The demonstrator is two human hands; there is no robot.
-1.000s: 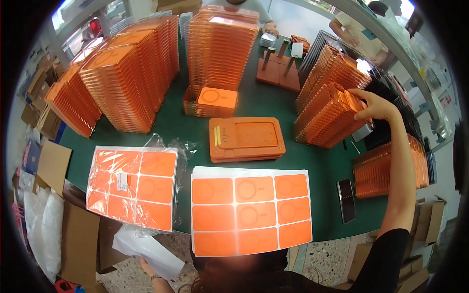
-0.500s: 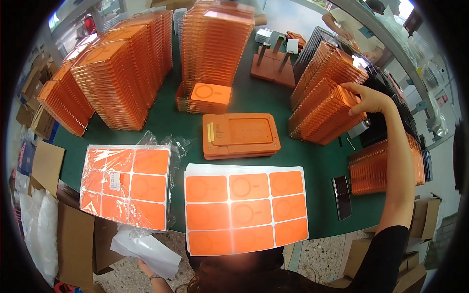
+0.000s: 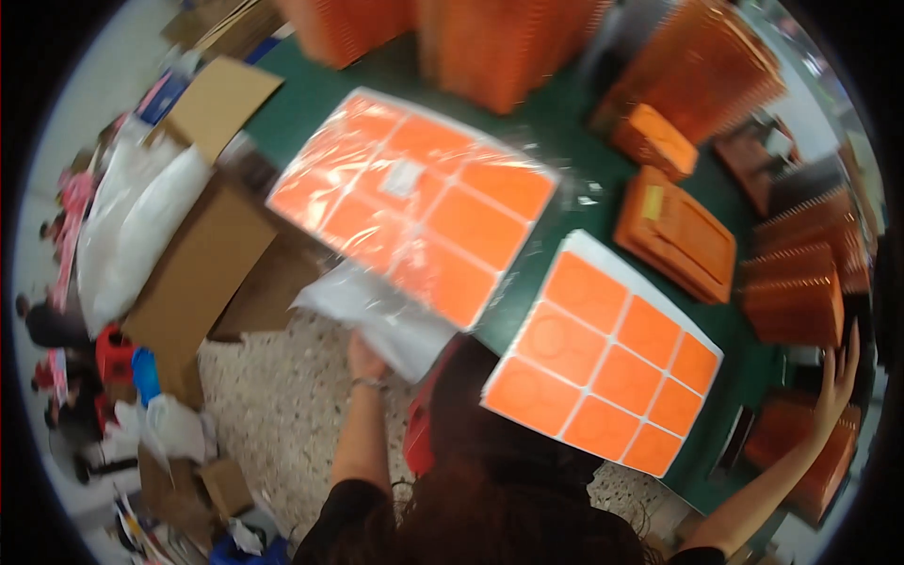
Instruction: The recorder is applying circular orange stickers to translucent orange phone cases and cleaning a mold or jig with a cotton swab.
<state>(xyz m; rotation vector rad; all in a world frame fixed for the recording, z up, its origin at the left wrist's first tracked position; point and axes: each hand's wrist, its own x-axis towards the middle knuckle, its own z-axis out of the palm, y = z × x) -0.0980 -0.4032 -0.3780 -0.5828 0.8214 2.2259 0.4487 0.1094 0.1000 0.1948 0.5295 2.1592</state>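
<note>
My left hand (image 3: pixel 367 360) is low at the table's front edge, gripping a crumpled white sheet (image 3: pixel 381 315); its fingertips are hidden under the sheet. Far to the right, my right hand (image 3: pixel 835 377) has its fingers stretched out and holds nothing, close to a stack of clear-edged orange cases (image 3: pixel 793 297). Between my arms lies a pile of white sheets with square orange stickers (image 3: pixel 589 367). Left of it is a similar sticker pack (image 3: pixel 443 202) in clear plastic film with a small white label. An orange rectangular jig (image 3: pixel 680 235) sits behind the loose sheets.
Tall stacks of orange cases (image 3: pixel 518 47) line the back of the green table (image 3: pixel 325 58). A dark phone-like slab (image 3: pixel 733 438) lies near the right edge. Open cardboard flaps (image 3: pixel 202 254) and a white plastic bag (image 3: pixel 132 245) are at the left, above a speckled floor (image 3: pixel 282 405).
The view has swung to the left. My right hand has come off the top of the orange stack, its fingers now extended. My left hand still holds the white sheet.
</note>
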